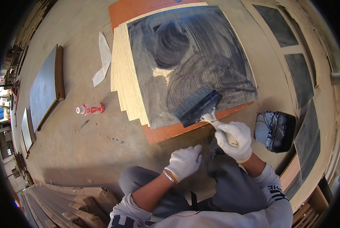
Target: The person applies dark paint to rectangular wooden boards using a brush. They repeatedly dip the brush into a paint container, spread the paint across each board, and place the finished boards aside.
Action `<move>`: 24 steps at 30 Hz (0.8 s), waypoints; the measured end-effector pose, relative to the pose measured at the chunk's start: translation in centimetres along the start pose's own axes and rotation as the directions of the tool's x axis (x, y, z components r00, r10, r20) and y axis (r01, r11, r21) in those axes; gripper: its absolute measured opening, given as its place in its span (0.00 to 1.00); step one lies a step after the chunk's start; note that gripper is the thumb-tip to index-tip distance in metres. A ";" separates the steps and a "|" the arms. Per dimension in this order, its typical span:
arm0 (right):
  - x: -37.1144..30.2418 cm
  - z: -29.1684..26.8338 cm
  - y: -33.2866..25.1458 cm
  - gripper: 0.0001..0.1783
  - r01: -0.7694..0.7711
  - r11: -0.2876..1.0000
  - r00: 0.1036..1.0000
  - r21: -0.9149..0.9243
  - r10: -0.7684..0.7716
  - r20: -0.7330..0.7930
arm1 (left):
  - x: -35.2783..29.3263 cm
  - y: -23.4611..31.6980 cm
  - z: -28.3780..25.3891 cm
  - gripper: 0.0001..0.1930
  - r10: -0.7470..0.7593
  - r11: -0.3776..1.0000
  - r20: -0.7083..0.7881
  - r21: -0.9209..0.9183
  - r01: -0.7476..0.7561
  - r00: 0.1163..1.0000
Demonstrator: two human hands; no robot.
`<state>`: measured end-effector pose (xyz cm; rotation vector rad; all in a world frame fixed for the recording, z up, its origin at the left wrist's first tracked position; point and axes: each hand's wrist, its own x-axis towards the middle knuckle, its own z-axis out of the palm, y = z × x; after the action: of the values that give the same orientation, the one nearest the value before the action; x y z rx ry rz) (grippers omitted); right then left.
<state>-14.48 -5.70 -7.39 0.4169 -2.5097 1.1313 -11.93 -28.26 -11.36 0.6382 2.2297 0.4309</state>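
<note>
My right hand (236, 142), in a white knit glove, is wrapped round the pale handle of a wide paintbrush (197, 106). The dark bristles rest on the near part of a pale wood sheet (185, 45) smeared with black paint in swirls and streaks. A small unpainted patch shows left of its middle. My left hand (183, 163), also gloved, is apart from the sheet, above my knees, with its fingers curled in and nothing seen in them. To the right of the brush stands a black paint-coated container (275, 131); its contents cannot be made out.
Fanned pale sheets (128, 79) lie beneath the painted one, over a reddish-brown board (162, 134). On the floor at left are a red-and-white bottle (90, 109), a white strip (103, 60) and a raised dark panel (44, 91). Dark sheets (299, 78) line the right side; long wrapped bundles (75, 201) lie lower left.
</note>
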 end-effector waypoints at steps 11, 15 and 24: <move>-1.7 -2.4 -0.7 0.17 -0.058 0.976 0.996 -0.209 0.044 -0.074 | 0.5 0.4 0.2 0.16 0.001 1.000 -0.003 -0.012 -0.001 1.000; -0.9 -2.9 -3.1 0.15 0.019 0.977 0.993 -0.210 0.007 0.121 | 0.5 0.1 0.5 0.14 0.015 1.000 -0.012 -0.022 -0.015 1.000; 3.1 1.7 2.2 0.17 0.099 0.995 0.995 -0.033 -0.099 0.011 | 1.1 1.0 0.9 0.15 0.046 0.998 0.013 -0.040 -0.046 0.999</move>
<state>-18.51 -5.94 -8.56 0.5319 -2.4824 1.0512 -11.57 -26.71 -12.14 0.6704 2.1918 0.4912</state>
